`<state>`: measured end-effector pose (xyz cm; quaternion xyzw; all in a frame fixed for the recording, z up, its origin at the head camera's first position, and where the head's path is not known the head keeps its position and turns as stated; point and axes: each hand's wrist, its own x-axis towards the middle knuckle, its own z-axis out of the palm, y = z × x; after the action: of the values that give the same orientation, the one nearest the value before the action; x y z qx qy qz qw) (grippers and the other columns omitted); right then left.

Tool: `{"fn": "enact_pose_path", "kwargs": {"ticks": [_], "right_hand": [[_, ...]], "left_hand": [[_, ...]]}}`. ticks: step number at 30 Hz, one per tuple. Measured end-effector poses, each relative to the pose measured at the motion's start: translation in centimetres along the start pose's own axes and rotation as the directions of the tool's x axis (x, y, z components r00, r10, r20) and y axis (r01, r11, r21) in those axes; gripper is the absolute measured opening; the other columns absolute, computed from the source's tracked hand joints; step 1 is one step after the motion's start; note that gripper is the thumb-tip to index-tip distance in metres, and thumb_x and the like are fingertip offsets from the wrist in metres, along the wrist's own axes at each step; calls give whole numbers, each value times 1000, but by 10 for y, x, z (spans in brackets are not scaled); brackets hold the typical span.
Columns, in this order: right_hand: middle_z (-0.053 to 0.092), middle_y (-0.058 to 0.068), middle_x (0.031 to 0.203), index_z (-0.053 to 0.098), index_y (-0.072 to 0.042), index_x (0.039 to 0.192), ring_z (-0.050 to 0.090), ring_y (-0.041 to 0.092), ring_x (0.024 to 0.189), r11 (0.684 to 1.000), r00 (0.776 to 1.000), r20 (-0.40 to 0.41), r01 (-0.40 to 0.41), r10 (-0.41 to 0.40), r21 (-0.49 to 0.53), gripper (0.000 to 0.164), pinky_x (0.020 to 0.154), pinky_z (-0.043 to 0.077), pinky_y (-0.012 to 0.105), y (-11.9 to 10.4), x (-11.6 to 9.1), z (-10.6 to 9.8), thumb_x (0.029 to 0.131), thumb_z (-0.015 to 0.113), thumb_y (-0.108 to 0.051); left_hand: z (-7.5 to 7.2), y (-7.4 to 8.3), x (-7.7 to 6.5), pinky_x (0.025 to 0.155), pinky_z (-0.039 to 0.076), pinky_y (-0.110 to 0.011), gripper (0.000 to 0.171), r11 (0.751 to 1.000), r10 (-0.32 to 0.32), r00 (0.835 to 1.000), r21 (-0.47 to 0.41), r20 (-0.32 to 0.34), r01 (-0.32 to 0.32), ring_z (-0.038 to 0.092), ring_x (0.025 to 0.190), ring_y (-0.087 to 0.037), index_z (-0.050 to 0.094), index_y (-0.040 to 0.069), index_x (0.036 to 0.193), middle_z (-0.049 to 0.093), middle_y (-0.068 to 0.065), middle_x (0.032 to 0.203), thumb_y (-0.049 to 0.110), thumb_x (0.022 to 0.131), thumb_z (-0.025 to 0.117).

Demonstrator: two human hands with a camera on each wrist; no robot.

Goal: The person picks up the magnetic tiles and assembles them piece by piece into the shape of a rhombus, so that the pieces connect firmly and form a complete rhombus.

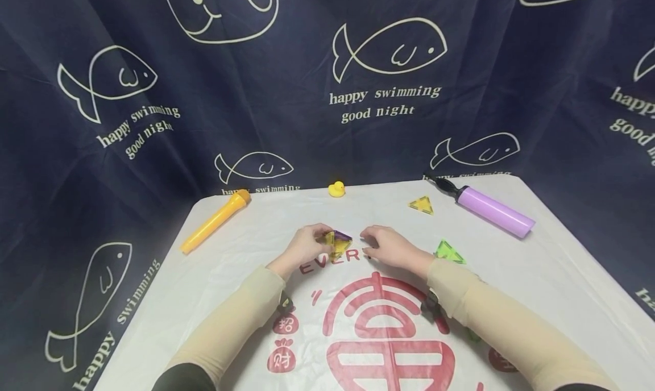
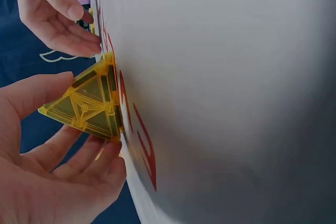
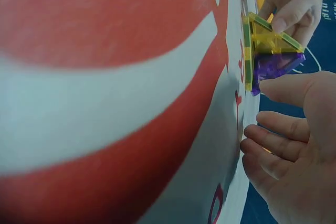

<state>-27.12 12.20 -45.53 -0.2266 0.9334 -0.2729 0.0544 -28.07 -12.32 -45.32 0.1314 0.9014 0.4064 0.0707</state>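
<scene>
The left arm point(image 1: 235, 311) and the right arm point(image 1: 512, 328), both sleeved, were stretched forward and slanted inward. The left hand point(image 1: 306, 246) pinched between its thumb point(image 2: 42, 92) and curved fingers. The right hand point(image 1: 394, 249) was near it but apart, holding nothing, its 4 fingers gently bent and its thumb separated from them.

A white-covered table point(image 1: 199, 283) with red print point(image 1: 391, 348) fills the lower frame. It carries an orange microphone point(image 1: 215, 223) left of centre, a yellow duck point(image 1: 336, 190) and tile assembly point(image 1: 340, 244) near centre, and a yellow triangle point(image 1: 422, 204), purple pump point(image 1: 495, 210) and green triangle point(image 1: 450, 252) right of centre.
</scene>
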Motion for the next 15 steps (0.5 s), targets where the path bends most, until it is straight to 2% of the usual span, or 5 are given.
{"fn": "enact_pose_path", "kwargs": {"ticks": [7,12,15], "right_hand": [[63,21,132,63,5,130,55,40,129,1000,999,-37,29,-29,-10,42,111,40,52,9,-13,-7,93,71,-13],[64,25,128,63,9,127,56,43,126,996,993,-76,84,-85,-16,41,110,41,54,16,-24,-13,92,71,-10],[65,26,127,63,10,127,56,44,125,996,992,-89,87,-88,-18,40,109,41,55,21,-31,-19,93,71,-10]], "left_hand": [[-4,-3,-8,100,50,-47,39,995,6,997,98,-71,1,64,110,-30,70,6,116,72,-10,115,15,80,83],[-12,-9,-17,95,52,-45,39,994,-21,994,105,-110,33,65,103,-28,70,5,114,72,-9,110,16,80,85],[-17,-14,-22,93,52,-46,38,993,-27,991,111,-131,42,65,101,-28,70,4,113,72,-10,108,16,79,85]]}}
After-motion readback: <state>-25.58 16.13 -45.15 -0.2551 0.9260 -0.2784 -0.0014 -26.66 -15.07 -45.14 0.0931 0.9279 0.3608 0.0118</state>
